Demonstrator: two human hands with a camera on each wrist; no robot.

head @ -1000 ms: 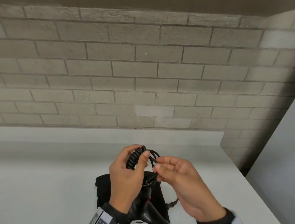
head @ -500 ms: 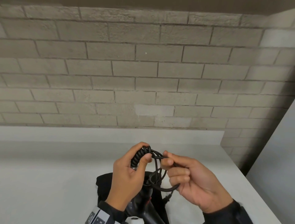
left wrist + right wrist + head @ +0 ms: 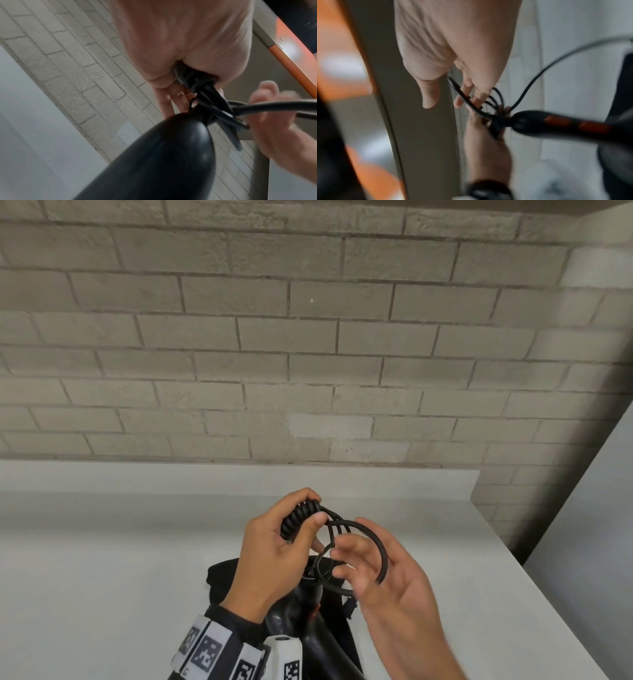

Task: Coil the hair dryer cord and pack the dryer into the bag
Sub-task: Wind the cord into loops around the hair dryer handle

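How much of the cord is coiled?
Partly: the left hand grips a tight bundle of cord, but one wide loop still hangs loose around the right hand.

A white countertop (image 3: 113, 577) with a smooth matte surface runs beneath a wall of pale grey brick (image 3: 308, 337); a low white upstand (image 3: 171, 475) of the same material closes its far edge against the wall, and its right edge slants away toward the near right. Directly on the surface, near the front edge and roughly central, lies a black fabric bag (image 3: 224, 575), largely hidden behind what is held above it, so its full outline cannot be made out.
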